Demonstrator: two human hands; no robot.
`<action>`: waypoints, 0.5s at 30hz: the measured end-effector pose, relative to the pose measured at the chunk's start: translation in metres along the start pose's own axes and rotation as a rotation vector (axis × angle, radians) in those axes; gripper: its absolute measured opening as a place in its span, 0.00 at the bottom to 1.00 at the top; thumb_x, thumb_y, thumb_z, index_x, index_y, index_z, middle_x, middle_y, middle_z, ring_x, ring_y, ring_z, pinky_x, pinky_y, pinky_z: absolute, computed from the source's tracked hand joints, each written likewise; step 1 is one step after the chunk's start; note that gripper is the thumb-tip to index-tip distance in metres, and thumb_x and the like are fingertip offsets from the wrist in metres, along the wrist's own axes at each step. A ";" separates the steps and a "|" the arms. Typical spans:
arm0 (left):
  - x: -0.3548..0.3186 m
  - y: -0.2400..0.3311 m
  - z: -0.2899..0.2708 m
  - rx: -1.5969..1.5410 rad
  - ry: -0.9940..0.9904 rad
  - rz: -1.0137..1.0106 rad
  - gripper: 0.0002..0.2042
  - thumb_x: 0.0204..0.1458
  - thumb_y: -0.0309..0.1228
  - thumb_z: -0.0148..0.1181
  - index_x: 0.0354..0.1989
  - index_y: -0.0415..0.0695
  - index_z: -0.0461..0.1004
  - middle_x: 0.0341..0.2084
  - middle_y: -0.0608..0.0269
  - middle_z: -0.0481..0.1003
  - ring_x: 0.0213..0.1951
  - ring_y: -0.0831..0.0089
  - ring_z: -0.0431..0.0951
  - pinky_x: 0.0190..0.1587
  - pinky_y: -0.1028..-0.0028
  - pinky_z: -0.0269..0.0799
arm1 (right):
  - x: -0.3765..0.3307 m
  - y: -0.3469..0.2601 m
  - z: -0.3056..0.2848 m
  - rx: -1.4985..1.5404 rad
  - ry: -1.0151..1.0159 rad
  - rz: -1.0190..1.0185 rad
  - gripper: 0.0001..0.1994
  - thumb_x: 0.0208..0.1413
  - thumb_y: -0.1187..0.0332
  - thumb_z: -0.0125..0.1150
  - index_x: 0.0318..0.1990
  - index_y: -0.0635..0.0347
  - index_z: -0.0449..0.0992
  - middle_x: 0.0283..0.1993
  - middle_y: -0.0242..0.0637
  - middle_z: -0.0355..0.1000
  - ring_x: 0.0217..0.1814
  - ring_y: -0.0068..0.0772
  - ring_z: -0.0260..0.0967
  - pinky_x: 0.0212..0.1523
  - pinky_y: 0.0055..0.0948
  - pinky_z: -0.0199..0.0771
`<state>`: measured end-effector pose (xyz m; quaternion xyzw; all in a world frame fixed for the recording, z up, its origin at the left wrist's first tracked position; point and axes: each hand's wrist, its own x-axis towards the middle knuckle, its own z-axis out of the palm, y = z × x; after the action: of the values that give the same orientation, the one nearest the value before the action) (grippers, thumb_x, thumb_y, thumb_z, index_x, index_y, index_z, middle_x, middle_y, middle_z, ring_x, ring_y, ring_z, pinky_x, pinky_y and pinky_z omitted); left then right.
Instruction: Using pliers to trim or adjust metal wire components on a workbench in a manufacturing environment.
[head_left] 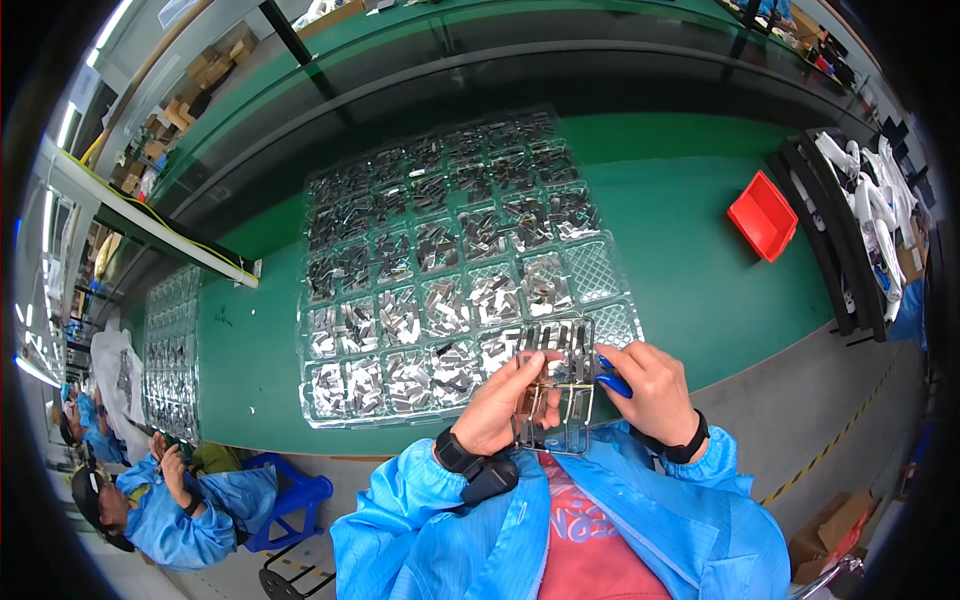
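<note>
My left hand (500, 405) is closed around a thin metal wire rack (565, 435), held upright at the near edge of the bench. Several dark flat strips (560, 340) sit side by side in its upper part. My right hand (648, 385) is just right of the rack, with blue finger covers on two fingertips drawn close together. Whatever they pinch, if anything, is too small to make out. Beyond both hands lies a large clear plastic tray (303, 385) with many compartments, most full of small dark and silvery strips. Two compartments on its right side show their patterned bottoms.
A red bin (765, 215) stands on the green bench (690, 230) at the right. Past it is a black rack (820, 240) with white parts. Far left, another filled tray (172, 350) lies near a seated person (190, 510) in blue beside a blue stool (290, 500).
</note>
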<state>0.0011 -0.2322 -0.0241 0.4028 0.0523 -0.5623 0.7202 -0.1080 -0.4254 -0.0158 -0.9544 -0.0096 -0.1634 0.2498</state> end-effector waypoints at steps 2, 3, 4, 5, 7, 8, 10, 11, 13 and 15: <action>-0.001 0.001 -0.002 0.069 -0.031 0.003 0.19 0.63 0.42 0.40 0.52 0.41 0.66 0.27 0.61 0.73 0.28 0.70 0.76 0.33 0.73 0.75 | 0.000 0.000 -0.002 -0.021 0.010 0.016 0.24 0.33 0.75 0.67 0.45 0.59 0.73 0.27 0.36 0.65 0.29 0.38 0.68 0.28 0.34 0.69; -0.002 0.002 0.001 0.096 -0.038 0.016 0.19 0.63 0.41 0.39 0.53 0.41 0.65 0.29 0.60 0.74 0.30 0.69 0.77 0.34 0.72 0.75 | 0.000 0.000 -0.003 -0.002 0.011 0.038 0.23 0.34 0.75 0.66 0.45 0.59 0.73 0.27 0.36 0.64 0.29 0.38 0.68 0.29 0.35 0.69; -0.002 0.004 0.002 0.122 -0.046 0.029 0.19 0.63 0.41 0.39 0.54 0.41 0.65 0.31 0.59 0.75 0.32 0.68 0.78 0.35 0.72 0.75 | 0.000 -0.001 -0.003 0.015 0.013 0.061 0.23 0.35 0.74 0.66 0.45 0.59 0.73 0.27 0.37 0.64 0.30 0.39 0.68 0.29 0.35 0.69; -0.002 0.005 0.003 0.129 -0.058 0.043 0.18 0.62 0.39 0.41 0.52 0.38 0.66 0.35 0.57 0.75 0.36 0.67 0.78 0.38 0.71 0.76 | 0.000 -0.001 -0.005 0.015 0.015 0.062 0.23 0.35 0.74 0.66 0.45 0.59 0.73 0.27 0.37 0.64 0.30 0.39 0.68 0.29 0.35 0.69; -0.002 0.005 0.004 0.153 -0.032 0.070 0.16 0.61 0.36 0.43 0.50 0.37 0.68 0.36 0.57 0.75 0.38 0.67 0.77 0.40 0.71 0.75 | 0.000 -0.002 -0.006 0.045 0.017 0.061 0.23 0.35 0.75 0.66 0.44 0.59 0.73 0.27 0.37 0.64 0.29 0.39 0.67 0.29 0.35 0.68; -0.002 0.005 0.004 0.175 -0.007 0.098 0.14 0.60 0.33 0.46 0.47 0.36 0.69 0.37 0.56 0.75 0.40 0.67 0.77 0.42 0.71 0.74 | -0.001 -0.003 -0.006 0.046 0.018 0.061 0.23 0.35 0.75 0.66 0.44 0.59 0.73 0.27 0.37 0.64 0.29 0.39 0.67 0.29 0.35 0.68; -0.001 0.003 0.002 0.198 0.020 0.127 0.12 0.59 0.30 0.48 0.45 0.35 0.71 0.38 0.56 0.75 0.42 0.67 0.76 0.44 0.71 0.73 | -0.001 -0.004 -0.007 0.085 0.017 0.039 0.23 0.34 0.75 0.66 0.44 0.59 0.73 0.27 0.37 0.64 0.29 0.39 0.67 0.29 0.35 0.68; 0.002 0.001 -0.003 0.179 -0.027 0.138 0.12 0.59 0.31 0.49 0.45 0.36 0.71 0.37 0.58 0.75 0.40 0.71 0.76 0.44 0.74 0.72 | -0.001 -0.004 -0.007 0.086 0.018 0.039 0.23 0.34 0.75 0.66 0.44 0.59 0.73 0.27 0.37 0.64 0.29 0.39 0.67 0.29 0.35 0.68; 0.002 0.004 0.001 0.140 -0.057 0.164 0.08 0.57 0.29 0.51 0.41 0.38 0.70 0.34 0.58 0.74 0.40 0.68 0.76 0.43 0.71 0.73 | 0.001 -0.005 -0.007 0.084 0.023 0.015 0.23 0.34 0.75 0.66 0.45 0.60 0.73 0.28 0.37 0.65 0.30 0.39 0.67 0.29 0.35 0.68; 0.002 0.004 0.004 0.089 -0.080 0.150 0.08 0.57 0.30 0.52 0.40 0.39 0.69 0.31 0.60 0.74 0.38 0.69 0.76 0.42 0.71 0.73 | 0.002 -0.006 -0.006 0.098 0.025 0.018 0.23 0.34 0.75 0.66 0.45 0.60 0.73 0.28 0.37 0.65 0.30 0.39 0.67 0.29 0.35 0.68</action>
<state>0.0044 -0.2361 -0.0208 0.4144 -0.0318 -0.5244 0.7432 -0.1086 -0.4230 -0.0071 -0.9390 -0.0060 -0.1722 0.2976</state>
